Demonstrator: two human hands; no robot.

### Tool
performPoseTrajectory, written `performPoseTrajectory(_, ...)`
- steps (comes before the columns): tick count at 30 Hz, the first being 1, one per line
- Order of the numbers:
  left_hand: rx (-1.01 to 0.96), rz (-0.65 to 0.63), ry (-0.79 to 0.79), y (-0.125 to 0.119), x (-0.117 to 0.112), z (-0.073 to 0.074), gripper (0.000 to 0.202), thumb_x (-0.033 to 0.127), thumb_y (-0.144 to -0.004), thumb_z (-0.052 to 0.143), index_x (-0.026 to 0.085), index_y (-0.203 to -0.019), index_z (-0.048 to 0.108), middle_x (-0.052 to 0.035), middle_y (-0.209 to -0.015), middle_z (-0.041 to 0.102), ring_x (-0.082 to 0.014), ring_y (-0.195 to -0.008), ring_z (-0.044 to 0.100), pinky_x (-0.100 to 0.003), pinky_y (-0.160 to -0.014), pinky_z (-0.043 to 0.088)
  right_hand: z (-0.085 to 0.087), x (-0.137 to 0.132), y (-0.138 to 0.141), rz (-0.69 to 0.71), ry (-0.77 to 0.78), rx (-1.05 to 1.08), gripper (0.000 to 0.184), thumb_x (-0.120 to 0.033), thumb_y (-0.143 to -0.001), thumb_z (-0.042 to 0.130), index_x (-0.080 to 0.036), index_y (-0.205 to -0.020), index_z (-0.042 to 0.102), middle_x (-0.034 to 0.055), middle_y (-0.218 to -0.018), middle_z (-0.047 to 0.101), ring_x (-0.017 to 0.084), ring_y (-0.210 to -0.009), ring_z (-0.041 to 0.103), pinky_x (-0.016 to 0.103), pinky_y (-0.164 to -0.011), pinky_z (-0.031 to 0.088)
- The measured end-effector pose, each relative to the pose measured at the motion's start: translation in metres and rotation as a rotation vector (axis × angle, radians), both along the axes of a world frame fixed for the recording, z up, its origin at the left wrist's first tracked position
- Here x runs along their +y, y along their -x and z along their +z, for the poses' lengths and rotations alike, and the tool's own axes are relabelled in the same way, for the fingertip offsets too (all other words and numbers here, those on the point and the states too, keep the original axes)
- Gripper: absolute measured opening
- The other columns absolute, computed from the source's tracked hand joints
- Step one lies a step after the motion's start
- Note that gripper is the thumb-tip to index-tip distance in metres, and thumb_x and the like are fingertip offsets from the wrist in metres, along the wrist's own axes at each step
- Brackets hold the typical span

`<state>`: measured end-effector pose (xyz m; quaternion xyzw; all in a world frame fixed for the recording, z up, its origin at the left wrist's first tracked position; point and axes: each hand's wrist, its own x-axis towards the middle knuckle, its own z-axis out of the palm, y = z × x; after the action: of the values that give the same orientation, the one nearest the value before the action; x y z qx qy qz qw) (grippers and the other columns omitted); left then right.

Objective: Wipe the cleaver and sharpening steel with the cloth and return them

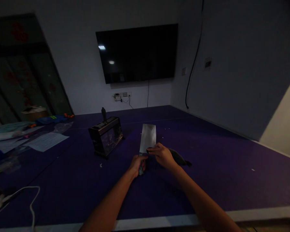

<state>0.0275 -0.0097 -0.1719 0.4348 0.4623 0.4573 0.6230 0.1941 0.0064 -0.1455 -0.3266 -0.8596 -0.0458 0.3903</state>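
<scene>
My left hand [136, 165] is wrapped round the handle of a cleaver [148, 137], and the broad silver blade points up and away from me. The lower part of the handle looks pale grey-green. My right hand [163, 155] meets the blade near its base, fingers pressed together on a small dark thing that I cannot make out. Behind my right wrist lies a dark elongated object [180, 158] with a narrow end; its kind is unclear. To the left stands a black knife block [106, 137] with a clear side and one dark handle [103, 114] sticking up.
The purple tabletop [207, 180] has a pale front edge. Papers [48, 141], plastic wrapping and cloths lie at the left. A white cable [31, 203] runs at the front left. A television [139, 53] hangs on the back wall.
</scene>
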Motion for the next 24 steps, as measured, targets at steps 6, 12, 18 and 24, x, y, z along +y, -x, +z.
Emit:
performPoseTrajectory(6, 0.135, -0.162, -0.025, -0.001, -0.005, 0.003, 0.026, 0.033, -0.063, 0.06, 0.017, -0.054, 0.042, 0.0085, -0.035, 0.034, -0.0055, -0.028, 0.035, -0.018, -0.034, 0.024, 0.005, 0.005, -0.016, -0.138, -0.039, 0.099, 0.043, 0.0, -0.069, 0.046, -0.027, -0.088, 0.073, -0.0036, -0.101, 0.069, 0.019, -0.086, 0.054, 0.031, -0.073, 0.049)
performPoseTrajectory(12, 0.243, -0.242, -0.026, -0.001, -0.007, 0.006, 0.027, 0.032, -0.064, 0.059, 0.017, -0.052, 0.04, 0.0078, -0.036, 0.036, -0.0056, -0.028, 0.038, -0.017, -0.035, 0.027, 0.007, 0.012, -0.036, -0.337, -0.08, 0.186, 0.044, -0.003, -0.072, 0.043, -0.027, -0.095, 0.071, -0.003, -0.108, 0.067, 0.02, -0.087, 0.052, 0.034, -0.078, 0.048)
performPoseTrajectory(18, 0.302, -0.274, -0.056, -0.003, -0.009, 0.007, 0.025, 0.03, -0.065, 0.058, 0.017, -0.053, 0.041, 0.0076, -0.036, 0.039, -0.0058, -0.028, 0.039, -0.017, -0.034, 0.028, 0.009, 0.015, -0.053, -0.49, -0.126, 0.298, 0.048, -0.003, -0.072, 0.039, -0.023, -0.104, 0.067, -0.0006, -0.113, 0.064, 0.022, -0.087, 0.048, 0.036, -0.078, 0.046)
performPoseTrajectory(24, 0.329, -0.253, -0.058, -0.003, -0.01, 0.007, 0.022, 0.03, -0.066, 0.059, 0.017, -0.057, 0.044, 0.0079, -0.037, 0.04, -0.0059, -0.029, 0.039, -0.017, -0.035, 0.029, 0.008, 0.016, -0.056, -0.55, -0.159, 0.298, 0.048, -0.003, -0.074, 0.038, -0.021, -0.109, 0.065, 0.0012, -0.117, 0.062, 0.023, -0.089, 0.048, 0.036, -0.078, 0.046)
